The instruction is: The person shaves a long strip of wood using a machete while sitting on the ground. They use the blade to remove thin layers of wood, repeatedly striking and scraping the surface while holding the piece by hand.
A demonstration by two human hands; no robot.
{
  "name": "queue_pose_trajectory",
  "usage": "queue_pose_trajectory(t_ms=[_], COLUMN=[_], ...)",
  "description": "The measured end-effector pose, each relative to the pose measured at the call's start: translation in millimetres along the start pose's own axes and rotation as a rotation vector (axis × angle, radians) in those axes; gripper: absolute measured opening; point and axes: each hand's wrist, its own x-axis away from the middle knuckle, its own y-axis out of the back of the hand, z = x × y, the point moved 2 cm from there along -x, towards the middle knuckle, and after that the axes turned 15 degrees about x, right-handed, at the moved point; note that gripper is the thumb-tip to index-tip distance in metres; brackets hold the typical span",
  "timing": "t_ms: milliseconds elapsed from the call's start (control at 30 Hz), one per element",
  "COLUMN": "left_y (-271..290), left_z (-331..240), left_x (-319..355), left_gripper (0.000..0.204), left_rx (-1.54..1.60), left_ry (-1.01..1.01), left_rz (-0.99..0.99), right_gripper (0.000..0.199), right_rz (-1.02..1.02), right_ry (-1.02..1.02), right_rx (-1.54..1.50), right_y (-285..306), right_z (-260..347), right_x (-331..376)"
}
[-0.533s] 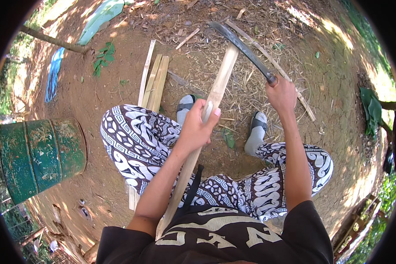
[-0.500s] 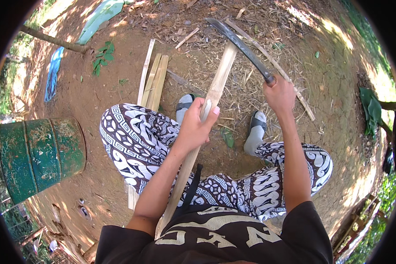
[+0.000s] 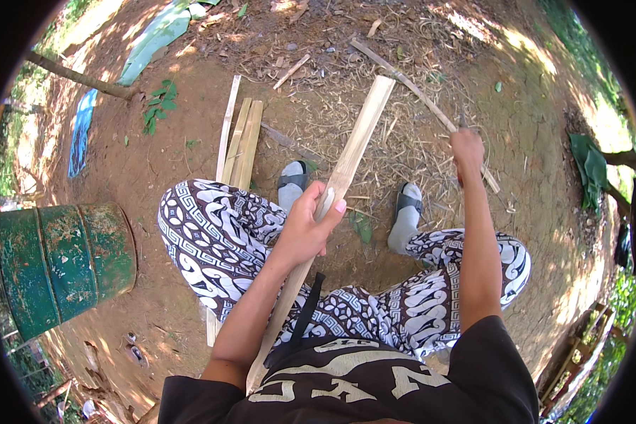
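Seen from above, the seated person's left hand (image 3: 309,227) is wrapped around the middle of a long pale split bamboo slat (image 3: 352,152), fingers curled over its top face and thumb beneath, so the slat slopes up from the lap and points away over the bare brown earth (image 3: 184,152) between the two feet in grey strapped sandals (image 3: 294,182). The right hand (image 3: 466,147) is raised off to the right, closed in a fist around a dark handle; the blade of whatever tool it carries is too foreshortened to make out, so its edge and direction cannot be told. Both knees, in black-and-white patterned trousers (image 3: 219,237), spread wide beneath the slat. Several more flat pale bamboo strips (image 3: 239,141) lie side by side on the ground just left of the left foot, a thin long stick (image 3: 420,95) crosses the dirt behind the right hand, and a rusty green metal drum (image 3: 60,261) lies on its side well to the left. The risk, as I judge it, lies in the gripping fingers sitting right on the slat: a stroke landing low or glancing off the smooth bamboo could slide toward that thumb, or carry through to the knee or foot beneath, and a loosely held slat could twist under a blow
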Motion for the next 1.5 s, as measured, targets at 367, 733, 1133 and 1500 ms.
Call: queue_pose_trajectory(t_ms=[367,733,1133,1500], left_y=[8,8,9,11], left_z=[1,13,7,3], left_x=[-16,-14,-6,-9], left_gripper=[0.037,0.048,0.049,0.043], left_rx=[-0.304,0.044,0.177,0.254], left_ry=[-0.104,0.056,0.216,0.191], left_rz=[-0.197,-0.066,0.000,-0.172], right_gripper=[0.031,0.022,0.036,0.015], right_rz=[0.854,0.897,0.560,0.233], right_ry=[0.015,0.074,0.078,0.889], right_rx=[-0.969,-1.166,-1.080,-0.214], right_y=[64,64,88,70], right_z=[114,128,89,116], right_x=[151,165,124,185])
